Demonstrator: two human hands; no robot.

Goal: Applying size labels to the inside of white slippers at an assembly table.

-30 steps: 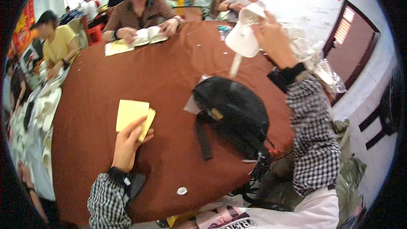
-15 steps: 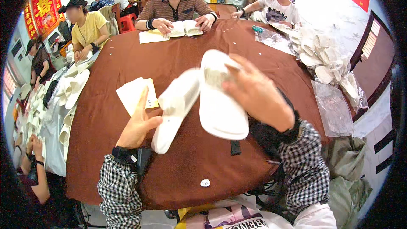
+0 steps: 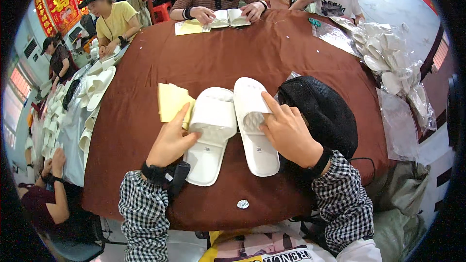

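Hands: both rest on a pair of white slippers in front of the person, forearms in black-and-white checked sleeves.
Left hand [image 3: 171, 140]: lies loosely curled on the left slipper [image 3: 209, 133], fingers on its strap and thumb up toward the yellow paper; no firm grip.
Right hand [image 3: 287, 133]: presses on the right slipper [image 3: 255, 123], fingers tucked at the strap opening, index finger stretched along the top.
Round table [image 3: 218, 53]: covered in brown cloth, carrying everything below.
Black mesh bag [image 3: 323, 111]: just right of the right slipper, partly under the right wrist.
Slippers: side by side, touching, toes pointing away from the person, heels near the table edge.
Clear plastic bags of slippers [image 3: 388, 53]: piled at the table's right rim, well apart from the hands.
Yellow paper sheets [image 3: 171, 101]: just left of the left slipper, partly under it.
Other people: seated around the far side, one with hands on another white slipper pair [image 3: 228, 18].
Small white tag [image 3: 242, 204]: near the table edge, between the forearms.
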